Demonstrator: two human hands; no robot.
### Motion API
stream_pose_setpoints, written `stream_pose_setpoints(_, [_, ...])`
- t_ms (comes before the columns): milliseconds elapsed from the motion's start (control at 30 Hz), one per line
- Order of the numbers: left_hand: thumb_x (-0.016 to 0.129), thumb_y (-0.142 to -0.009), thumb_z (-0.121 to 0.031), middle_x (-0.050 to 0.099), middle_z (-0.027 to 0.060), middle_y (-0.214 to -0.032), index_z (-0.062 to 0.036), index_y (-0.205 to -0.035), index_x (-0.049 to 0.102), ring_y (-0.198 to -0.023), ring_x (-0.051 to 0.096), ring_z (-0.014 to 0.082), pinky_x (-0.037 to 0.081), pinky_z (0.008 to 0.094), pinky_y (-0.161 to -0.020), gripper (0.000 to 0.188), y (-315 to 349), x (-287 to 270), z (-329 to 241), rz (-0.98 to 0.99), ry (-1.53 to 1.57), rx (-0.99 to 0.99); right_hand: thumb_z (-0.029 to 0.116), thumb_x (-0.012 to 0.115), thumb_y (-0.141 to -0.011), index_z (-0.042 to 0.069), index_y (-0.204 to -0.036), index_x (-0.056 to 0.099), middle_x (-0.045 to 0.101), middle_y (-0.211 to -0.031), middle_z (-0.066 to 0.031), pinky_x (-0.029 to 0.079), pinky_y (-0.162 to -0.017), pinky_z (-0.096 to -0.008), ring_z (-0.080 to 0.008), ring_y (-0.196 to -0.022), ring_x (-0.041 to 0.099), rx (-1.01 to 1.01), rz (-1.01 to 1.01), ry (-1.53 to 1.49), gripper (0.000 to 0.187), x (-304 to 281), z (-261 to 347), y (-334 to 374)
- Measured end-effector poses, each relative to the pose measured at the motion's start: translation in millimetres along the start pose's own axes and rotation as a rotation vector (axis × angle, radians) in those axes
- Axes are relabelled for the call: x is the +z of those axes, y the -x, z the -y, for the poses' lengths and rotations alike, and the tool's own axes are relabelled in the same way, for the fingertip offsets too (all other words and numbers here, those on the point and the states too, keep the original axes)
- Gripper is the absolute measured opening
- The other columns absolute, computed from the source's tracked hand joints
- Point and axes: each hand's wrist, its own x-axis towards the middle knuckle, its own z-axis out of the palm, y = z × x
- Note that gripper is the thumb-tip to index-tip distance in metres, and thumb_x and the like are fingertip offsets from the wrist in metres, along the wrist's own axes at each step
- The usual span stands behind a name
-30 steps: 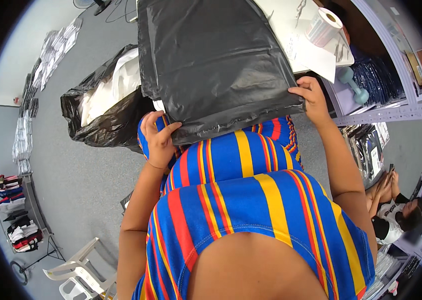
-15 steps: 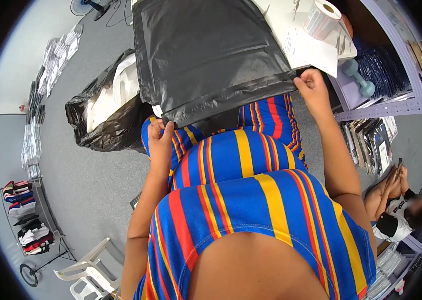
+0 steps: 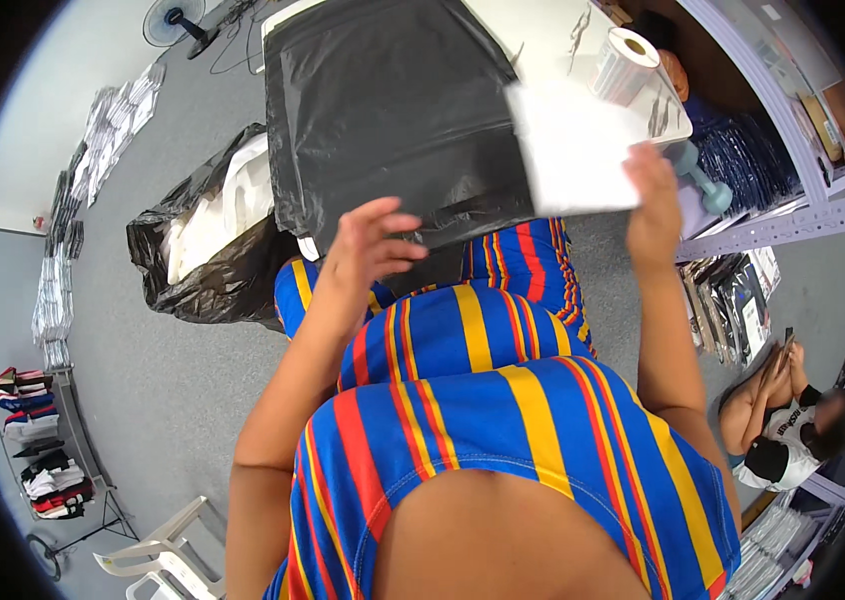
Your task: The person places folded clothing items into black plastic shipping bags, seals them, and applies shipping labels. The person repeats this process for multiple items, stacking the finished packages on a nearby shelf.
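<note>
So the right hand point(image 3: 655, 205) isn't holding the black plastic bag point(image 3: 393, 110) by its corner like half a second ago, it's now pinching the white paper point(image 3: 578, 150) by its right side, while the bag's lying on the white table point(image 3: 543, 50). The label roll point(image 3: 628, 72) is showing print too tiny to read, and the left hand point(image 3: 368, 245) is hovering around the bag's near edge, fingers loosely spread, can't tell if they're touching.

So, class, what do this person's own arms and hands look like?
The left hand and right hand are ungloved, the right one blurred. No sleeves cover the forearms. The garment between them is blue with red and yellow stripes.
</note>
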Motion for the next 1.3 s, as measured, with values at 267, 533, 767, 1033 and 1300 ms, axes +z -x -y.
stream_pose_setpoints(267, [0.054, -0.081, -0.023, 0.056, 0.0017, -0.080, -0.0015, -0.093, 0.056, -0.073, 0.050, 0.0074, 0.040, 0.0201, -0.067, 0.025, -6, 10, -4, -0.227, -0.062, -0.035, 0.035, 0.062, -0.069, 0.005, -0.112, 0.047, 0.042, -0.118, -0.0113, 0.027, -0.092, -0.0346, -0.0217, -0.111, 0.039, 0.301, 0.353, -0.747, 0.055, 27, 59, -8])
stream_pose_setpoints(533, [0.048, -0.084, -0.028, 0.054, -0.0016, -0.074, -0.0003, -0.087, 0.056, -0.068, 0.046, 0.0046, 0.038, 0.0195, -0.061, 0.029, 30, -7, -6, -0.240, -0.278, 0.038, 0.017, 0.065, -0.070, -0.001, -0.086, 0.056, 0.058, -0.074, -0.0052, 0.043, -0.062, -0.0220, -0.0104, -0.067, 0.054, 0.824, 0.658, -0.941, 0.026, 45, 97, -31])
stream_pose_setpoints(767, [0.036, -0.087, -0.038, 0.057, 0.0025, -0.083, 0.0022, -0.093, 0.054, -0.075, 0.051, 0.0073, 0.040, 0.0200, -0.067, 0.044, 50, -34, 6, -0.289, -0.088, 0.064, 0.018, 0.061, -0.074, -0.004, -0.085, 0.057, 0.058, -0.071, -0.0059, 0.041, -0.056, -0.0229, -0.0088, -0.061, 0.050, 0.831, 0.649, -0.992, 0.024, 57, 114, -27])
stream_pose_setpoints(1033, [0.040, -0.086, -0.033, 0.056, 0.0066, -0.087, 0.0022, -0.092, 0.054, -0.079, 0.052, 0.0117, 0.041, 0.0246, -0.070, 0.039, 81, -97, 19, -0.727, 0.003, 0.122, 0.025, 0.060, -0.074, 0.001, -0.062, 0.053, 0.045, -0.052, -0.0009, 0.033, -0.046, -0.0253, -0.0073, -0.052, 0.037, 0.809, 0.669, -0.557, 0.027, 39, 98, -36])
stream_pose_setpoints(1300, [0.051, -0.079, -0.026, 0.050, 0.0222, -0.099, 0.0039, -0.112, 0.042, -0.095, 0.047, 0.0333, 0.037, 0.0370, -0.085, 0.046, 156, -198, 149, -0.717, -1.064, -0.320, 0.014, 0.060, -0.074, -0.003, -0.095, 0.054, 0.059, -0.083, -0.0078, 0.043, -0.062, -0.0218, -0.0112, -0.069, 0.054, 1.045, 0.481, -0.761, 0.028, 14, 25, -41])
